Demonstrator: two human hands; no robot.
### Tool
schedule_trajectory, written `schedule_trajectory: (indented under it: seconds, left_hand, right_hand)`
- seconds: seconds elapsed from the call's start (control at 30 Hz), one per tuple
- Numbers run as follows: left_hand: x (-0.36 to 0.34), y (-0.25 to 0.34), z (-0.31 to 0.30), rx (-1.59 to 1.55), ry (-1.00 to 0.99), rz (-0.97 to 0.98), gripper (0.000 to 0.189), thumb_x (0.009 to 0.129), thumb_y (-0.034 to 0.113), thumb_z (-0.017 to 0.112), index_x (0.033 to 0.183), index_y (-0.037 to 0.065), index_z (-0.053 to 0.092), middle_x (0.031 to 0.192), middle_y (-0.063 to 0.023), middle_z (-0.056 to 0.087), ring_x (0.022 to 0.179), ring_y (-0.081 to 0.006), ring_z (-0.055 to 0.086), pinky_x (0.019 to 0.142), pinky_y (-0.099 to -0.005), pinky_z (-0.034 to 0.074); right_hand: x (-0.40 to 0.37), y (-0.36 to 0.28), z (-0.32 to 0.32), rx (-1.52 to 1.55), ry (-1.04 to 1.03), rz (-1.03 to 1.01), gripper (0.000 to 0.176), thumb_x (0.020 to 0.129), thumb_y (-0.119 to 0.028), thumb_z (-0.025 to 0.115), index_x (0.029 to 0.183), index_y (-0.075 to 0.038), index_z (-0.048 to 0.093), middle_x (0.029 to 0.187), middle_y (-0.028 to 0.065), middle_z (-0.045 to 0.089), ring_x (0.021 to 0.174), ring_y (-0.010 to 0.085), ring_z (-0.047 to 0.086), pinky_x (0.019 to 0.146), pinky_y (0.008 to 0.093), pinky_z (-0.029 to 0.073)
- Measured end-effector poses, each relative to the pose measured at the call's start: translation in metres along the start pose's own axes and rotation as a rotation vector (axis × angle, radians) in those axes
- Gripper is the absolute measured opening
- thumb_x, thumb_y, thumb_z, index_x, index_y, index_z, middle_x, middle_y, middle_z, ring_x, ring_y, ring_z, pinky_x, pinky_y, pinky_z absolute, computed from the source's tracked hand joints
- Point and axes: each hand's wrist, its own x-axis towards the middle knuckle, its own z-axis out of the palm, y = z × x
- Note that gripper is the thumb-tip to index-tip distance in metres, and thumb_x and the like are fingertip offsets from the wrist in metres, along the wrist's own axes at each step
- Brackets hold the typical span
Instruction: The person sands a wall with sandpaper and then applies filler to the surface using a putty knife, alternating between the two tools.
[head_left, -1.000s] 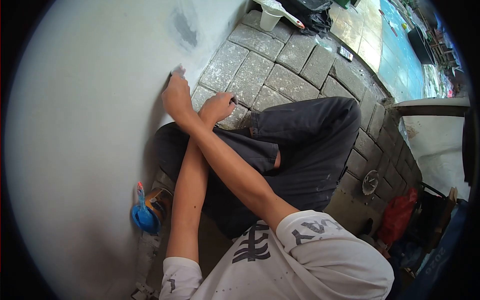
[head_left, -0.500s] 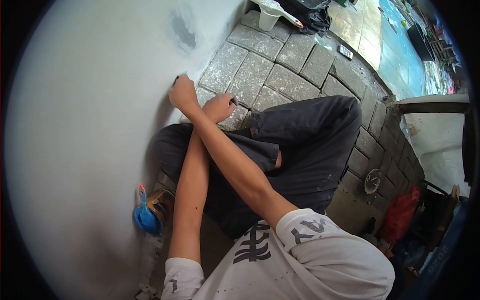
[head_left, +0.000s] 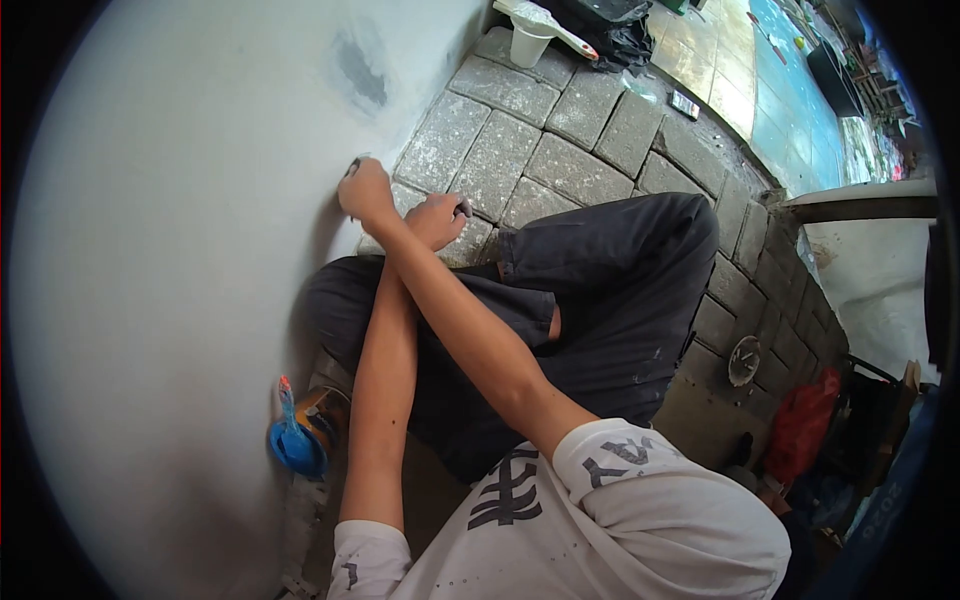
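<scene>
My forearms cross, with the right one on top. My right hand point(head_left: 366, 190) is closed against the pale wall point(head_left: 200, 230), and a small dark edge shows at its fingers; what it grips is too hidden to name. Just to its right, my left hand point(head_left: 436, 220) is curled above the grey paving bricks point(head_left: 490, 150), its fingertips greyish, and anything inside it cannot be made out. A dark grey smudge point(head_left: 362, 72) marks the wall above my right hand.
A white cup with a handled tool point(head_left: 530, 45) stands beside a black bag point(head_left: 610, 30) at the top. A blue tool point(head_left: 297, 445) rests by the wall at lower left. My crossed legs point(head_left: 600, 260) fill the middle. A round lid-like object point(head_left: 744, 361) and red bag point(head_left: 803, 425) lie right.
My right hand has shifted very slightly down along the wall. The whole view has tilted a little; my left hand stays almost where it was.
</scene>
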Motion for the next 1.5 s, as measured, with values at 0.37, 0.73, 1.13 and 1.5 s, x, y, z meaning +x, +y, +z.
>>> schedule_trajectory:
  seconds: [0.37,0.73,1.13,1.5]
  left_hand:
    - [-0.003,0.001,0.004,-0.021,0.022,-0.003,0.020,0.087,0.016,0.063,0.101,0.002,0.069,0.096,-0.0179,0.072,0.092,-0.0357,0.069,0.083,-0.0423,0.053]
    - [-0.004,0.005,0.000,-0.005,0.027,0.001,0.021,0.087,0.017,0.064,0.101,0.002,0.069,0.095,-0.0201,0.071,0.091,-0.0384,0.068,0.083,-0.0453,0.052]
    - [-0.011,0.001,0.001,0.006,0.070,0.026,0.017,0.089,0.018,0.063,0.101,0.007,0.069,0.088,-0.0171,0.071,0.082,-0.0338,0.069,0.074,-0.0427,0.053]
    - [-0.009,-0.005,0.004,0.023,0.091,0.030,0.017,0.089,0.017,0.063,0.102,0.006,0.067,0.087,-0.0175,0.071,0.076,-0.0329,0.068,0.071,-0.0426,0.052]
  right_hand:
    - [0.015,0.015,-0.001,0.296,0.008,0.195,0.026,0.098,-0.011,0.052,0.096,0.011,0.066,0.095,0.0302,0.069,0.094,0.0374,0.070,0.078,0.0428,0.052]
    - [0.011,0.018,0.002,0.185,0.057,0.116,0.024,0.096,-0.012,0.057,0.095,0.010,0.067,0.094,0.0300,0.070,0.091,0.0398,0.070,0.079,0.0436,0.052]
    - [-0.004,0.009,-0.015,0.054,-0.045,0.010,0.028,0.097,-0.015,0.051,0.101,0.010,0.063,0.101,0.0363,0.066,0.099,0.0515,0.064,0.088,0.0533,0.051]
    - [-0.007,0.007,-0.015,0.014,-0.058,-0.049,0.027,0.096,-0.012,0.049,0.100,0.010,0.062,0.100,0.0368,0.065,0.098,0.0526,0.064,0.089,0.0554,0.050]
